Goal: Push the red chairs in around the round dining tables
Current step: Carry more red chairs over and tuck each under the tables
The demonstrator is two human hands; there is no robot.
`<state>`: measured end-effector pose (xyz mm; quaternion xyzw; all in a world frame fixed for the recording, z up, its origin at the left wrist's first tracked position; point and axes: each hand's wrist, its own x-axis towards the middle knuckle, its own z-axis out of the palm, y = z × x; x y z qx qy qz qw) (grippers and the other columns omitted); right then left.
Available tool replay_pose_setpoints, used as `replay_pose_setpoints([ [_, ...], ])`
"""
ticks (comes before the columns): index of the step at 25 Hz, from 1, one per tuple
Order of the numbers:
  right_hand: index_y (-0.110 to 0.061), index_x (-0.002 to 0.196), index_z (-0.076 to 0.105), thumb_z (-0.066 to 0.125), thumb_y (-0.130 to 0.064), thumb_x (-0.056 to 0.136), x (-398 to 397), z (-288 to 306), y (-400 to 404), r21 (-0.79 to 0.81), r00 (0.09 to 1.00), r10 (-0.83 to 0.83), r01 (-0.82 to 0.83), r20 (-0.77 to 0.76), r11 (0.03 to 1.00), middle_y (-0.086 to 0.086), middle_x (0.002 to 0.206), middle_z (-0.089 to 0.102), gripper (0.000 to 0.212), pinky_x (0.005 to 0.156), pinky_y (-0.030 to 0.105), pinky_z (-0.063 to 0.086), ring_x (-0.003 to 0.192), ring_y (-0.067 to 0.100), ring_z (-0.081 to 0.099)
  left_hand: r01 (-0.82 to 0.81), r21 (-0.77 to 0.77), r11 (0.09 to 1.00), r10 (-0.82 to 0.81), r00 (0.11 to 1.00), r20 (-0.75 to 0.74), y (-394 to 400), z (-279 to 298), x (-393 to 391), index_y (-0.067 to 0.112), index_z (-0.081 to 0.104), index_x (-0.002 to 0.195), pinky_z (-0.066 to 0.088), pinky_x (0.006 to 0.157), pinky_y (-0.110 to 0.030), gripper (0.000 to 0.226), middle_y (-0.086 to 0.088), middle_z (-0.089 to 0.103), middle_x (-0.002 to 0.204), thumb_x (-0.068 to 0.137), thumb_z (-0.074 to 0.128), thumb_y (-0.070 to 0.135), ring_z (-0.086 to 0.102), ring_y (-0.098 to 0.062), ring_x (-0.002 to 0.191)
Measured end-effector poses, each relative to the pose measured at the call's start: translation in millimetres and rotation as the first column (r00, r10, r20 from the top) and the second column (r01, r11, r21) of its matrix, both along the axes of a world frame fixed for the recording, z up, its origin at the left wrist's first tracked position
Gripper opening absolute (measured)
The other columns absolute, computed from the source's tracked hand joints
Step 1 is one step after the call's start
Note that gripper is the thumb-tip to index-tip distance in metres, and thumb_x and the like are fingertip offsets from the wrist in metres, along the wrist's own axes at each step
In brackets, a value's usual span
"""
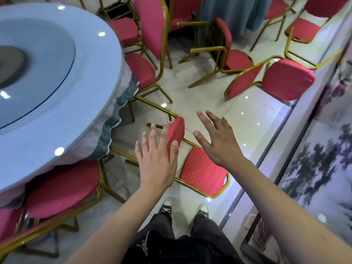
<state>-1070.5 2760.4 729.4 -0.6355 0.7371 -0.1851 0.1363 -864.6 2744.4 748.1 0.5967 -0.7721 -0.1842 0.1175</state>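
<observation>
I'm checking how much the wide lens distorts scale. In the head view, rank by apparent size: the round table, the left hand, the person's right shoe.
Largest to smallest:
1. round table
2. left hand
3. right shoe
Nearness to the camera inflates the hand.

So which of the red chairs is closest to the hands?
The tipped chair right under both hands, its backrest between the left hand and right hand. The others stand farther off.

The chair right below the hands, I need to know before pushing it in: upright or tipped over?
Tipped over. The chair lies on the floor, its gold legs pointing sideways toward the table.
</observation>
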Motion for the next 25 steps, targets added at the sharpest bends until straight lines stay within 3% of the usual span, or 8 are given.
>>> replay_pose_setpoints([
  [10,-0.036,0.162,0.016,0.020,-0.065,0.103,-27,-11,-50,0.038,0.947,0.314,-0.312,-0.067,0.949,0.003,0.166,0.025,0.066,0.127,0.047,0.011,0.153,0.021,0.023,-0.285,0.071,0.956,0.285,0.959,0.004,19,-3,-32,0.043,-0.003,0.159,0.004,0.124,-0.054,0.065,-0.001,0.002,0.170,0.097,-0.002,0.063,-0.001,-0.026,0.156],
  [25,-0.037,0.162,0.011,0.025,-0.060,0.107,-50,0,-107,0.070,0.949,0.289,-0.282,-0.129,0.957,0.003,0.167,0.022,0.062,0.128,0.044,0.009,0.155,0.020,0.019,-0.288,0.035,0.957,0.290,0.954,-0.069,-65,-26,-70,0.043,-0.002,0.159,0.004,0.124,-0.056,0.060,-0.004,0.008,0.170,0.102,0.003,0.062,0.005,-0.031,0.156],
])
